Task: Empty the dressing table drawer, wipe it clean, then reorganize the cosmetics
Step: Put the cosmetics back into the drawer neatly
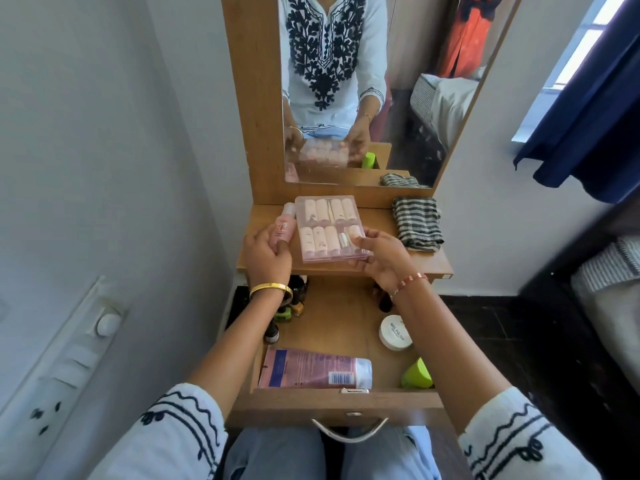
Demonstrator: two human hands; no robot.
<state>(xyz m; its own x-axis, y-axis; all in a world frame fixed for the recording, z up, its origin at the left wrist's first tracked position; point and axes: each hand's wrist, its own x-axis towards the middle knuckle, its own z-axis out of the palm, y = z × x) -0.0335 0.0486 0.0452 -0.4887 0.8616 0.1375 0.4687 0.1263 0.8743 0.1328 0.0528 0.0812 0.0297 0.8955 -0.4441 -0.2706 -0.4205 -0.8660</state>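
The drawer (332, 396) is standing pulled out toward the person's lap, w/ cosmetics lying in it: a pink tube (311, 368) flat along the front wall, a white nail polish jar (395, 333) near the right side, a green cap (416, 374) in the front right corner, and small dark bottles (287, 306) bunching at the back left, partly hidden under the shelf edge. So, judging by that, emptying is only partway done.

Above it, the left hand (268, 258) is wrapping its fingers round a small pink bottle (284, 226), and the right hand (382, 259) is pinching the near right corner of a clear case of pink rollers (329, 227), both over the tabletop (377, 220) in front of the mirror (363, 88). Whether the case is resting on the wood or hovering just above, can't tell. A striped cloth (417, 223) is lying folded just beside the case, to its right.

Risks, as I'm reading it: the case is being held by one corner only, so it's probably tipping or sliding off the front edge into the drawer if let go early. The bottle is sitting close against the case's left side; setting both down at once is likely knocking one over. Shelf space is getting tight w/ the cloth there
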